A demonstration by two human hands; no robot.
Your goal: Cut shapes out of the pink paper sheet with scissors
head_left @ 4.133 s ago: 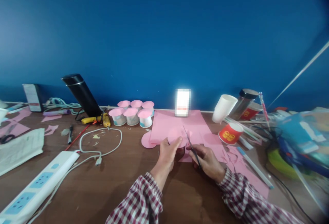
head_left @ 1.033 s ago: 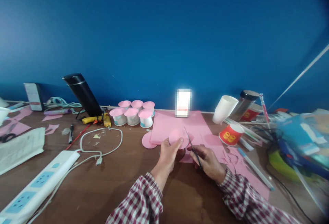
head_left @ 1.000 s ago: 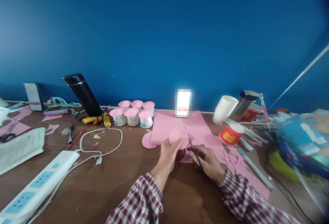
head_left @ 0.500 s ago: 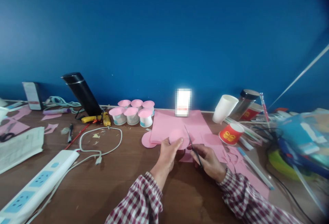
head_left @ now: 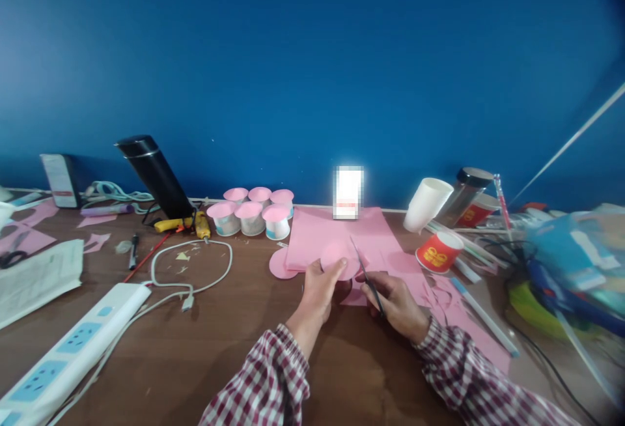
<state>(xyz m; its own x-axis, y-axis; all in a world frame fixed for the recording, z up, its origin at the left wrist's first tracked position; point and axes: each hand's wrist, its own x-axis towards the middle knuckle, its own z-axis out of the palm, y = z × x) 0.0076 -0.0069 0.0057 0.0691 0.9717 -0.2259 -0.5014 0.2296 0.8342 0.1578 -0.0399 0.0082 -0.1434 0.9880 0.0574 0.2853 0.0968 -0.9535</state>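
Note:
Between thumb and fingers, my left hand grips a round pink paper disc. A pair of dark scissors is in my right hand, its blades pointing up and away beside the disc's right edge. Whether the blades touch the paper I cannot tell. Underneath lies a stack of pink paper sheets, and another pink paper circle pokes out at its left corner. Pink offcuts lie right of my right hand.
Several paper cups topped with pink paper stand left of the stack. A red cup, white cups and a jar are at right. A power strip, cable and black flask occupy the left side.
Hardly anything differs. Both hands keep their hold on the disc and scissors in nearly the same place, and the whole view has shifted very slightly.

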